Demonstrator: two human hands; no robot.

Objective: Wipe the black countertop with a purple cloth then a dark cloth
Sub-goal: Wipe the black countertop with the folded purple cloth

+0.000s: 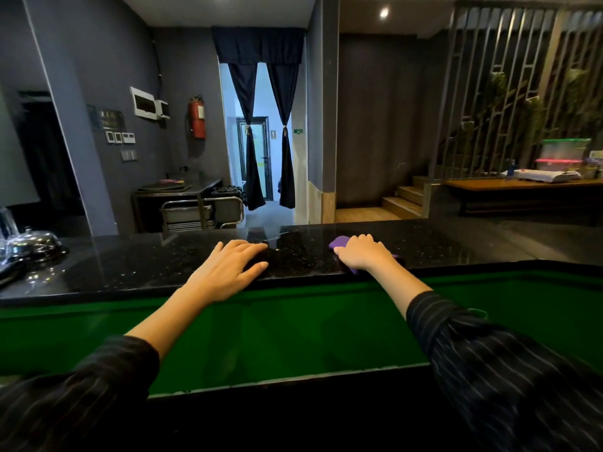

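Observation:
The black speckled countertop (146, 265) runs across the middle of the head view. My right hand (362, 252) lies flat on a purple cloth (339, 242), pressing it onto the counter; only the cloth's edges show around the hand. My left hand (235, 265) rests on the counter to the left with fingers stretched out. A dark shape (257, 257) lies under its fingers; whether it is a dark cloth cannot be told against the black stone.
A shiny metal dome lid (32, 241) and glassware (6, 223) stand at the counter's far left. A glass panel (98, 243) rises from the counter there. A green ledge (293, 327) lies below the counter's near edge. A wet patch (277, 236) shines at the counter's back.

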